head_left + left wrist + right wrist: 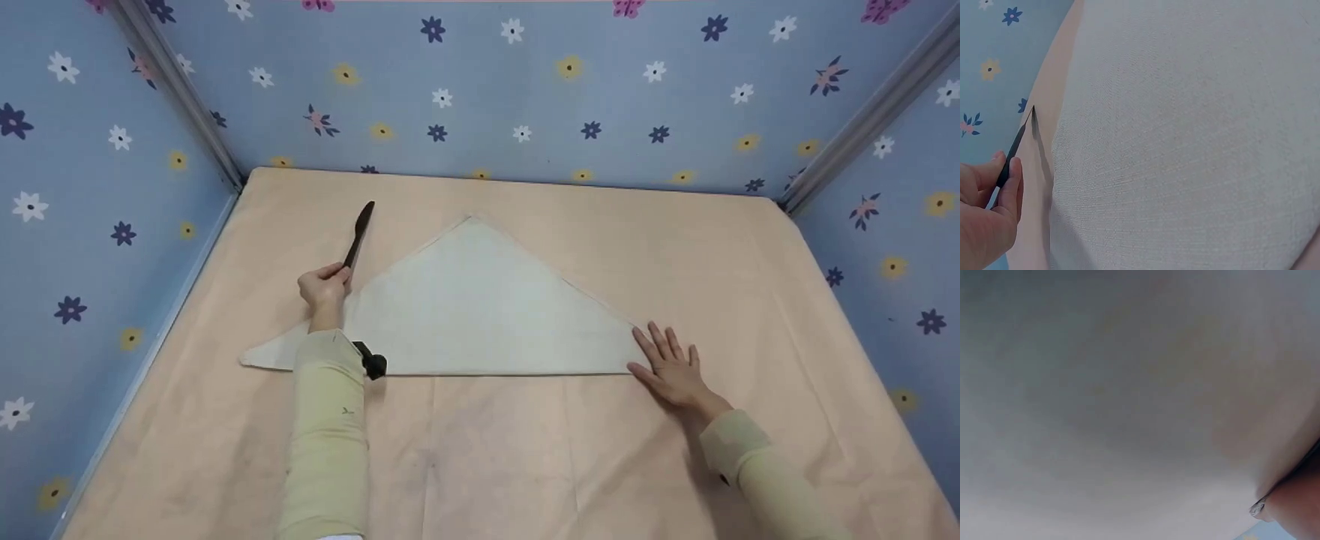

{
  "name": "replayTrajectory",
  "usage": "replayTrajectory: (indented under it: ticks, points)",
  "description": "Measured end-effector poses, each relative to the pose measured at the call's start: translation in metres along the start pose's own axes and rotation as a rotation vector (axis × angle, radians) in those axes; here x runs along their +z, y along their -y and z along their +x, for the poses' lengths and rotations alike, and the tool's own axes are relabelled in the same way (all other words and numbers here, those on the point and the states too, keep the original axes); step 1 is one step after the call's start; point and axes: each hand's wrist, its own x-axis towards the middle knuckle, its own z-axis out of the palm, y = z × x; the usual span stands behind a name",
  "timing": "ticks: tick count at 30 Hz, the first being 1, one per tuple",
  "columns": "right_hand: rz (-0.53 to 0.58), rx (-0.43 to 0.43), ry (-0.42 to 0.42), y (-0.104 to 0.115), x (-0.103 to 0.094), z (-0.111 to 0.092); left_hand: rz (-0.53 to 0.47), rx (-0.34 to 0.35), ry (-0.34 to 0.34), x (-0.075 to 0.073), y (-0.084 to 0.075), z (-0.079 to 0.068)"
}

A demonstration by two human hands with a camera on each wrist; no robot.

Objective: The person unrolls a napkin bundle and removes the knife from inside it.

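A white cloth (480, 315), folded into a broad triangle with its peak pointing away, lies flat on the covered table. My left hand (325, 286) pinches the handle of a dark table knife (361, 229) beside the cloth's left slope, blade pointing away. In the left wrist view, thumb and fingers grip the knife (1014, 147) just left of the cloth (1185, 135). At the cloth's right corner rests my right hand (673, 375), fingers spread and straight, fingertips touching the cloth. Only a blurred surface and part of a finger (1297, 503) show in the right wrist view.
A peach tablecloth (495, 450) covers the table. Blue flowered panels (480, 90) stand behind it and on both sides, with grey posts (180, 97) at the back corners. A small black device (371, 361) sits at the left wrist, over the cloth.
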Motion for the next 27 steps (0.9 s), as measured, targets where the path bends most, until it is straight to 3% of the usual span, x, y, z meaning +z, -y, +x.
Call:
replayTrajectory:
  ticks: [4, 10, 17, 20, 24, 27]
  points:
    - [-0.004, 0.001, -0.006, 0.000, 0.000, 0.000, -0.043, -0.031, -0.004, 0.002, 0.000, 0.001]
    - [-0.008, -0.003, -0.009, 0.000, 0.001, 0.000, -0.006, 0.008, 0.019, 0.002, 0.001, 0.002]
    - [0.003, -0.004, -0.010, 0.000, 0.000, 0.000, -0.029, 0.001, -0.003, 0.002, 0.009, 0.006]
    - [0.002, -0.001, -0.007, 0.001, 0.000, 0.000, 0.031, 0.015, -0.009, 0.003, 0.013, 0.008]
    - [0.005, 0.001, 0.007, 0.001, 0.000, 0.000, 0.210, 0.052, -0.015, 0.002, 0.017, 0.009]
    - [0.005, 0.002, 0.004, 0.001, 0.000, 0.000, 0.250, 0.063, -0.020, 0.002, 0.018, 0.010]
